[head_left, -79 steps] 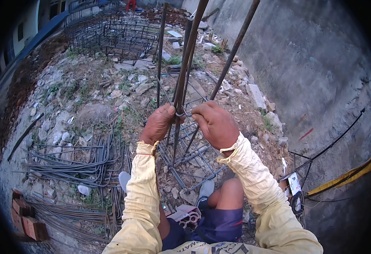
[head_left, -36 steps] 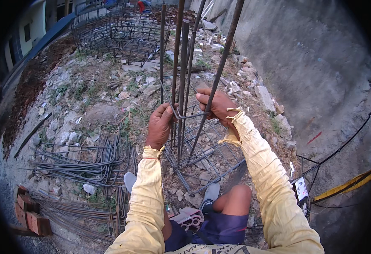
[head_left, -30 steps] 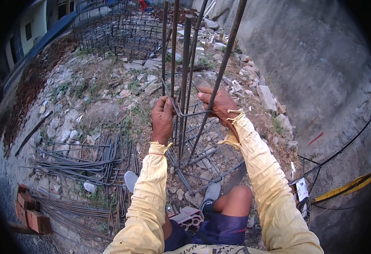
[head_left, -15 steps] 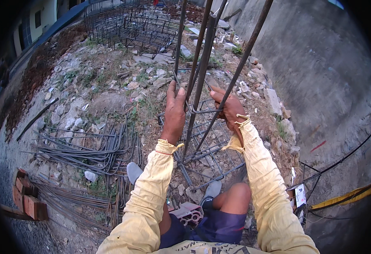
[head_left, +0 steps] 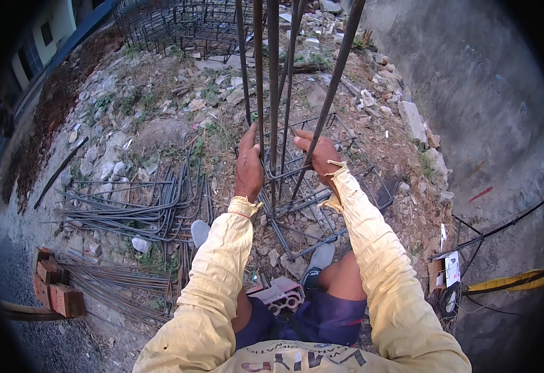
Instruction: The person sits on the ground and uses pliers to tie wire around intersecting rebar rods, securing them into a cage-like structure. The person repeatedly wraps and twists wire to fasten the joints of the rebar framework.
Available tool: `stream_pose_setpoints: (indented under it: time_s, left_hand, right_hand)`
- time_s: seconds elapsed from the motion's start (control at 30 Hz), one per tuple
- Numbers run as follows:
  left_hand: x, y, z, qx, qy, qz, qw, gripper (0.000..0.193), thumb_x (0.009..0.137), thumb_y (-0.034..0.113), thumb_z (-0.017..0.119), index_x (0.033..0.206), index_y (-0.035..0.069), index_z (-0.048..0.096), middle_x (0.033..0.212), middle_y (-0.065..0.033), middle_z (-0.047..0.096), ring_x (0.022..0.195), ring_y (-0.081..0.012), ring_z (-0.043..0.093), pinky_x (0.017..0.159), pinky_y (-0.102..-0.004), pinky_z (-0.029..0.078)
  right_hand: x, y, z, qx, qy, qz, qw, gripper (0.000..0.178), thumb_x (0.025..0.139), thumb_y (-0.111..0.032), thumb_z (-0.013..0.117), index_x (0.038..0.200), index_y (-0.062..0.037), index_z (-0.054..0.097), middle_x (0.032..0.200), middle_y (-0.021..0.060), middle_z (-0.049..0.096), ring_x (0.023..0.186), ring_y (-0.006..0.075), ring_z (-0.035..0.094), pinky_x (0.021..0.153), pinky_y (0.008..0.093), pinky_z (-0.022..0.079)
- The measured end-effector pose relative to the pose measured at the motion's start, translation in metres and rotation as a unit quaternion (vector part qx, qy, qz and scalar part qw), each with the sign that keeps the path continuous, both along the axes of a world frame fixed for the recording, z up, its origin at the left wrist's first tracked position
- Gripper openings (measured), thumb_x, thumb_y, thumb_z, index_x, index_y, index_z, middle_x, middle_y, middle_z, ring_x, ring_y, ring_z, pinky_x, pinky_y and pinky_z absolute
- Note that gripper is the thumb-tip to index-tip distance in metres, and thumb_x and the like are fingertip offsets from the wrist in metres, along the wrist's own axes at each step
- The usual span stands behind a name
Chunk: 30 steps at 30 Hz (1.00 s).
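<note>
1. Stirrup of thin rod (head_left: 292,173): its near side crosses in front of the middle upright bars (head_left: 273,81).
2. Right hand (head_left: 320,154): grip closed on the stirrup, beside the rightmost bar (head_left: 338,65).
3. Left hand (head_left: 249,166): fingers straightened beside the stirrup; whether this grip pinches it, I cannot tell.
4. Bent rods (head_left: 138,214) lie piled at left, near bricks (head_left: 67,300).

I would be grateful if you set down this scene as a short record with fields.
Left hand: left hand, fingers extended, beside the bent rod; grip unclear
Right hand: right hand, fingers curled on the bent rod, partly behind the rightmost upright bar
Bent rod: among several upright bars; whether it encloses them all is unclear
Left side: heap of bent bars, bricks nearer the wearer
Background: wire-like cages
Right side: grey wall, yellow strap
</note>
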<state>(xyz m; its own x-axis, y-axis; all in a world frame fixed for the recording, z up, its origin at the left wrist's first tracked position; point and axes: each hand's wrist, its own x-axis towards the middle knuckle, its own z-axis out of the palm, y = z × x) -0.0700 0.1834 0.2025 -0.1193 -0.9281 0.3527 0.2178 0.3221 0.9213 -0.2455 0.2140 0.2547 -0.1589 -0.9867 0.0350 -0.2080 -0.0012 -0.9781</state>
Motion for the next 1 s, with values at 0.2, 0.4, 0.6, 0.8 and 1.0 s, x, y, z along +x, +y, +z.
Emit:
stream_pose_setpoints:
  time_s: [0.2, 0.4, 0.6, 0.8, 1.0]
  left_hand:
    - [-0.009, 0.003, -0.024, 0.052, 0.065, 0.014, 0.996, 0.053, 0.095, 0.015, 0.033, 0.143, -0.004, 0.042, 0.140, -0.0152, 0.051, 0.129, -0.0216, 0.047, 0.108, -0.0304, 0.033]
    - [-0.022, -0.007, -0.068, 0.031, 0.021, 0.018, 0.999, 0.054, 0.094, 0.012, 0.031, 0.144, -0.006, 0.040, 0.143, -0.0181, 0.048, 0.133, -0.0254, 0.045, 0.112, -0.0328, 0.031]
    - [-0.032, 0.007, -0.082, 0.144, 0.117, 0.003, 0.983, 0.050, 0.092, 0.014, 0.033, 0.135, -0.003, 0.051, 0.133, -0.0171, 0.057, 0.122, -0.0244, 0.055, 0.104, -0.0335, 0.040]
    - [-0.027, -0.003, -0.096, 0.072, 0.137, 0.022, 0.988, 0.056, 0.093, 0.015, 0.028, 0.142, -0.009, 0.041, 0.133, -0.0222, 0.056, 0.124, -0.0284, 0.056, 0.106, -0.0390, 0.041]
    - [-0.029, -0.022, -0.075, 0.165, 0.147, 0.046, 0.974, 0.048, 0.098, 0.017, 0.039, 0.142, -0.001, 0.042, 0.103, -0.0094, 0.064, 0.078, -0.0146, 0.062, 0.064, -0.0299, 0.052]
  right_hand:
    - [-0.007, -0.006, -0.024, -0.035, 0.064, -0.013, 0.997, 0.053, 0.088, -0.034, 0.064, 0.125, 0.0034, 0.062, 0.116, 0.0201, 0.069, 0.107, 0.0227, 0.064, 0.093, 0.0311, 0.047]
    - [-0.038, -0.021, -0.112, -0.049, 0.035, -0.012, 0.998, 0.054, 0.090, -0.031, 0.067, 0.131, 0.0025, 0.058, 0.123, 0.0177, 0.066, 0.110, 0.0235, 0.063, 0.096, 0.0332, 0.046]
    - [-0.026, -0.008, -0.103, 0.015, -0.059, -0.009, 0.998, 0.054, 0.090, -0.027, 0.067, 0.133, 0.0034, 0.056, 0.126, 0.0193, 0.063, 0.117, 0.0221, 0.058, 0.100, 0.0313, 0.043]
    - [-0.005, -0.005, -0.100, 0.020, -0.103, -0.013, 0.994, 0.058, 0.090, -0.026, 0.067, 0.136, 0.0061, 0.051, 0.128, 0.0210, 0.060, 0.117, 0.0243, 0.057, 0.101, 0.0329, 0.041]
    - [-0.013, -0.006, -0.114, -0.009, -0.150, -0.019, 0.988, 0.059, 0.089, -0.030, 0.068, 0.133, 0.0057, 0.055, 0.131, 0.0208, 0.059, 0.119, 0.0251, 0.056, 0.103, 0.0335, 0.040]
